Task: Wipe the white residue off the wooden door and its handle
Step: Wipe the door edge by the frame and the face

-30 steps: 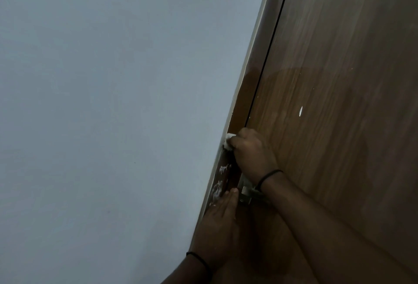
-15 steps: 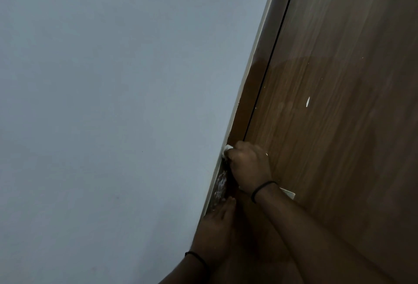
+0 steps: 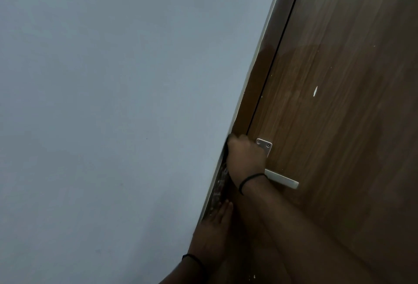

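The brown wooden door (image 3: 339, 80) fills the right side, with a silver lever handle (image 3: 281, 180) and its screw plate (image 3: 264, 144). My right hand (image 3: 245, 156) is a closed fist pressed on the door frame (image 3: 253, 93) just left of the plate. The white cloth it held in the earlier frames is hidden inside the fist. Smeared white residue (image 3: 218, 184) runs down the frame below that fist. My left hand (image 3: 217, 222) lies flat, fingers straight, on the frame beneath the smears. A white fleck (image 3: 315, 91) sits on the door face.
A plain pale grey wall (image 3: 113, 102) takes up the whole left side and meets the frame along a white edge strip (image 3: 260, 50). Both wrists wear thin black bands. A few tiny white specks dot the door face.
The view has shifted, so the handle and plate now show beside my right fist. The white cloth tip seen earlier is now hidden. My left hand stays flat on the frame.
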